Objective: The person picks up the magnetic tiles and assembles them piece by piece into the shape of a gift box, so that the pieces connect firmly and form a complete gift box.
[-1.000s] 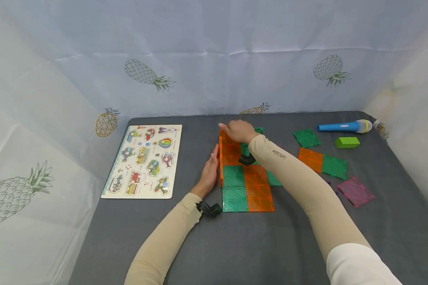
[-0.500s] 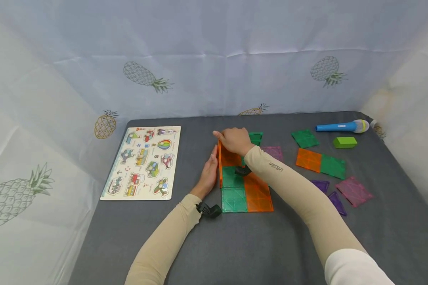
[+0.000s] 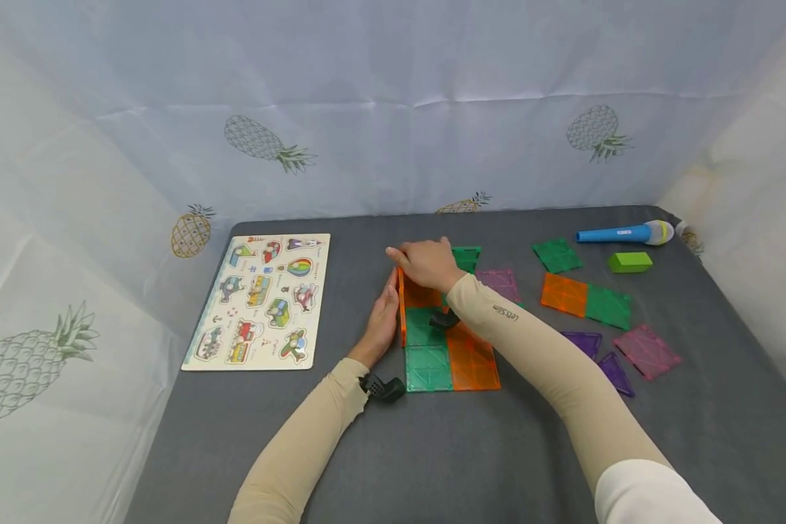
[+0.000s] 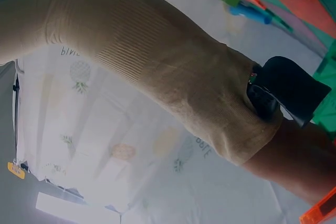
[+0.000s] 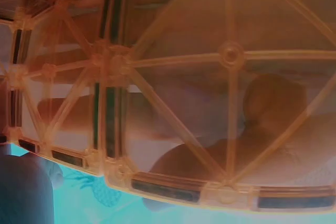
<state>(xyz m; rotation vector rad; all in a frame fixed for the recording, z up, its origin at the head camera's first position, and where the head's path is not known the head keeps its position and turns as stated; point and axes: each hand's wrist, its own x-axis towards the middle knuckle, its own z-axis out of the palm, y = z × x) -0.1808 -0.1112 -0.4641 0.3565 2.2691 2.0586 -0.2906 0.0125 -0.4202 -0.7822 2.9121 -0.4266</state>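
Green and orange translucent magnetic tiles lie joined flat as a base in the middle of the table in the head view. Along its left side stands a wall of upright orange magnetic tiles. My left hand rests with straight fingers along the outer face of this wall. My right hand holds the wall's far end, its thumb reaching over the top edge; its other fingers are mostly hidden. The right wrist view is filled by the orange tiles, with a hand showing through them. A green tile stands behind the right hand.
To the left lies a vehicle picture puzzle board. On the right are loose green tiles, an orange tile, purple triangles, a pink tile, a green block and a blue toy microphone.
My right hand has come slightly nearer and left along the orange wall, uncovering a pink tile and purple triangles beside its arm. The left hand stays against the wall.
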